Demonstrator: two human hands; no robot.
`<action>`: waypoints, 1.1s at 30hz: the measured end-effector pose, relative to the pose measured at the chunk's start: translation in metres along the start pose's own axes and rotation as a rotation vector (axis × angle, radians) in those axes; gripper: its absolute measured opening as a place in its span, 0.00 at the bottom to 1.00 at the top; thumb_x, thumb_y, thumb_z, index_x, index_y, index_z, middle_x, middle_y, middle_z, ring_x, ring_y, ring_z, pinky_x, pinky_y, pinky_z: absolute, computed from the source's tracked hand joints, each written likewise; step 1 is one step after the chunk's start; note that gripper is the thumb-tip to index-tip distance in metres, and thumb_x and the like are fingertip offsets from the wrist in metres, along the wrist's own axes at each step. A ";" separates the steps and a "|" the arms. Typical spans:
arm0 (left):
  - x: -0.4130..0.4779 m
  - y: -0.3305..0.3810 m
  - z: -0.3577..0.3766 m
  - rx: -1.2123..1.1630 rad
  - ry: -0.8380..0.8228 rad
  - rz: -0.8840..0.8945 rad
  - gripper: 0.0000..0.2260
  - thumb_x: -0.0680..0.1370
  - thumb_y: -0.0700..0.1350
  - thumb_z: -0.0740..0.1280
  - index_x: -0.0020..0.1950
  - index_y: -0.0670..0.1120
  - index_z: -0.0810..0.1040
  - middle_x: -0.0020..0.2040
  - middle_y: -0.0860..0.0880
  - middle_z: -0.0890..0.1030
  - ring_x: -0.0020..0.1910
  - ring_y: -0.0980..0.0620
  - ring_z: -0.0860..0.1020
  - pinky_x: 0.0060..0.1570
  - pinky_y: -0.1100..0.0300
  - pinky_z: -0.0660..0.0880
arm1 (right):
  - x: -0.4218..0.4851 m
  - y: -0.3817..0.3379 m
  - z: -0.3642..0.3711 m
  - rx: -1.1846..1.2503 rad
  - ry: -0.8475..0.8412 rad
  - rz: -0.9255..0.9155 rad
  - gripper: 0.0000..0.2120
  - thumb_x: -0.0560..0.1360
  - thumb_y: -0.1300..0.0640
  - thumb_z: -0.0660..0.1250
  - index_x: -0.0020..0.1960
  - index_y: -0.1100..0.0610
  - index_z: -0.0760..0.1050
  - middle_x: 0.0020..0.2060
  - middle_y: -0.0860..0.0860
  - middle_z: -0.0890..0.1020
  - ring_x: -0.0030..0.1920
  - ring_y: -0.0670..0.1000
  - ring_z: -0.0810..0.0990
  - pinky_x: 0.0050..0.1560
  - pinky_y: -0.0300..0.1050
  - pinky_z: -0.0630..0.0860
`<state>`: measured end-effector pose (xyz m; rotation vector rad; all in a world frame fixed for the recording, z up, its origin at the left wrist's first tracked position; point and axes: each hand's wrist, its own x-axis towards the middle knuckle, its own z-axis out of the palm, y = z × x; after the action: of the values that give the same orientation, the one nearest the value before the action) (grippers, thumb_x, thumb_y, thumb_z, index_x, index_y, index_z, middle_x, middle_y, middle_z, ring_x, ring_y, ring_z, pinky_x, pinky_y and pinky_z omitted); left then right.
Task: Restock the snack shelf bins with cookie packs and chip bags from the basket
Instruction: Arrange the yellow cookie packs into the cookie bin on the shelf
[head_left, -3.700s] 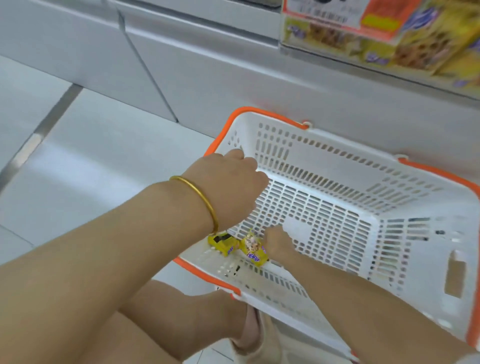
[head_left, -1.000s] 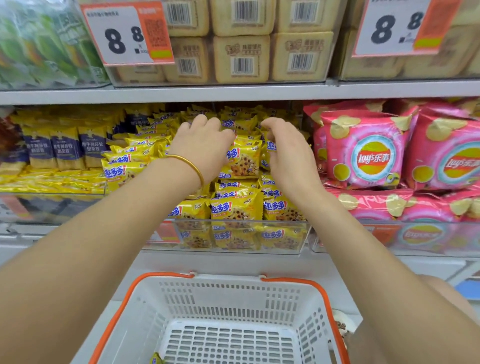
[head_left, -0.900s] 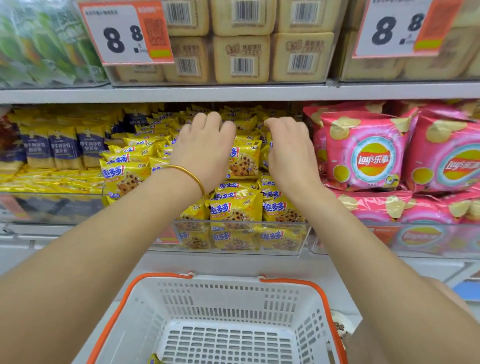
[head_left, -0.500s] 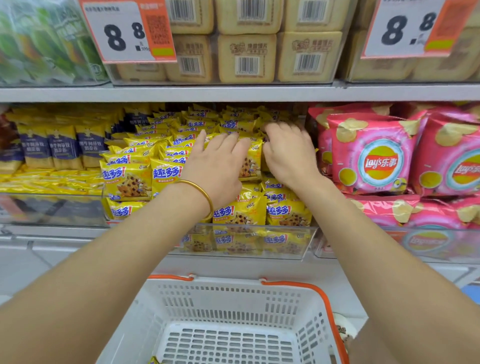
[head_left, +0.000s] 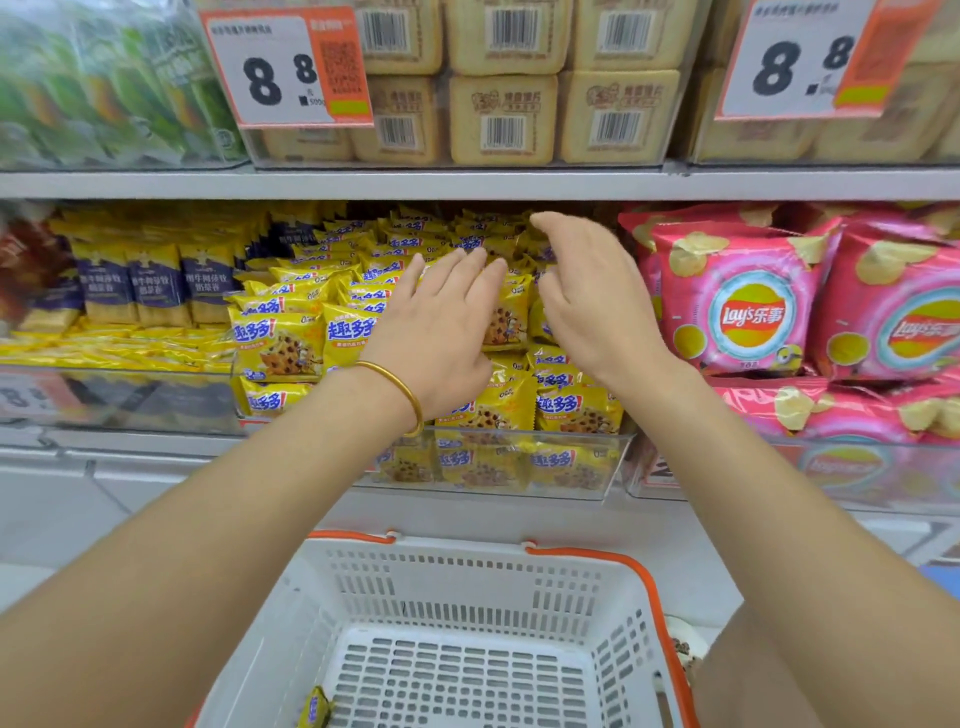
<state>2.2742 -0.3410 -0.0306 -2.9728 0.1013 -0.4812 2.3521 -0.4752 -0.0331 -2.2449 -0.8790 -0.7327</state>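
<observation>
Yellow cookie packs (head_left: 283, 340) fill a clear shelf bin (head_left: 597, 467) on the middle shelf. My left hand (head_left: 441, 332), with a gold bangle on the wrist, lies flat with straight fingers on the pile. My right hand (head_left: 587, 301) hovers just right of it over the same pile, fingers loosely bent and holding nothing. Pink chip bags (head_left: 743, 306) fill the bin to the right. Below, the white basket with an orange rim (head_left: 649, 577) stands on the floor, and one small yellow pack (head_left: 314, 709) lies in its front left corner.
Purple and yellow packs (head_left: 150, 283) fill the bin to the left. The upper shelf (head_left: 467, 182) carries beige cracker packs (head_left: 501, 119) and two 8.8 price tags (head_left: 285, 67). My knee (head_left: 779, 670) is beside the basket on the right.
Both hands have lifted and spread from curled on the cookie pile. The left fingers now lie straight and the right hand has drawn back slightly, empty. Earlier, both hands were down in the basket.
</observation>
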 end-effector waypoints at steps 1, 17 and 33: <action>-0.009 0.001 -0.004 -0.027 0.086 0.024 0.31 0.73 0.46 0.58 0.75 0.42 0.57 0.75 0.42 0.60 0.74 0.44 0.58 0.73 0.47 0.53 | -0.007 -0.006 -0.004 0.035 0.053 -0.012 0.23 0.72 0.63 0.54 0.66 0.62 0.70 0.60 0.56 0.77 0.62 0.57 0.72 0.65 0.49 0.65; -0.245 -0.076 0.090 0.041 -0.880 -0.013 0.19 0.80 0.55 0.56 0.70 0.53 0.63 0.67 0.51 0.68 0.67 0.48 0.64 0.64 0.52 0.66 | -0.312 -0.107 0.252 0.203 -1.521 -0.099 0.28 0.79 0.66 0.55 0.76 0.50 0.56 0.72 0.56 0.60 0.66 0.59 0.68 0.58 0.49 0.69; -0.259 -0.099 0.152 0.018 -1.166 -0.003 0.18 0.81 0.51 0.54 0.71 0.49 0.63 0.68 0.46 0.68 0.67 0.46 0.65 0.61 0.52 0.66 | -0.339 -0.083 0.269 1.071 -1.321 1.404 0.15 0.76 0.65 0.66 0.54 0.50 0.65 0.49 0.60 0.79 0.35 0.59 0.82 0.33 0.48 0.79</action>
<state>2.0818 -0.2031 -0.2402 -2.7186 -0.0297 1.2219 2.1503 -0.3703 -0.4105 -1.4279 0.1179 1.5732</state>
